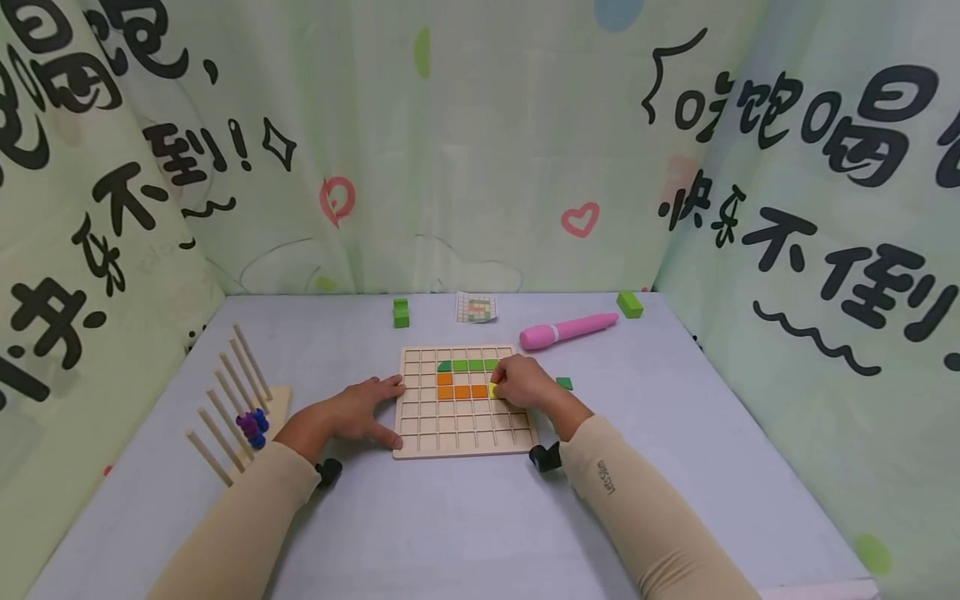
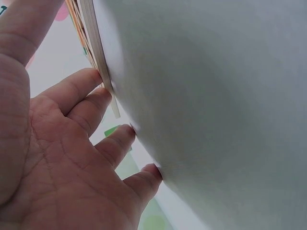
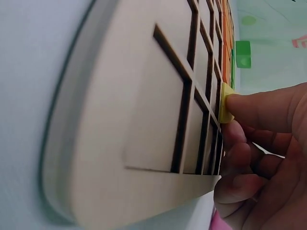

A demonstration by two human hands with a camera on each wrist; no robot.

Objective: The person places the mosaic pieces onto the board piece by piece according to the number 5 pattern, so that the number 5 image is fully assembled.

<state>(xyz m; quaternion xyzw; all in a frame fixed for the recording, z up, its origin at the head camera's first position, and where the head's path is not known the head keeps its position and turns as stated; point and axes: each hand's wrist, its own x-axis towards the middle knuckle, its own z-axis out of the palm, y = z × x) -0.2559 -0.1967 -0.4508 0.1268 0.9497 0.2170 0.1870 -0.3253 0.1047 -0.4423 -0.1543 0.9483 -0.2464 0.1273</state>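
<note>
Pale curtain (image 1: 495,150) hangs in soft folds beyond my fingers, and a smooth, pale table (image 1: 465,533) spreads beneath them. Between my hands lies the board (image 1: 463,427), flat light wood with a raised square grid. Left of my left fingers stands a wooden rack (image 1: 281,407) of slim round pegs, with knobbly purple and blue beads (image 1: 252,425). Past my right fingertips are a glossy pink stick (image 1: 567,331) and, farther off, a thin printed card (image 1: 476,308). Flat orange tiles (image 1: 462,392) sit in the grid just left of those fingertips, green tiles (image 1: 477,366) just beyond.

The fingers of my left hand (image 1: 365,408) are spread, touching the board's left edge, thumb at its near corner. My right hand (image 1: 534,385) pinches a square yellow tile (image 3: 224,103) at the grid, beside the orange row; I cannot tell whether it is fully seated.
</note>
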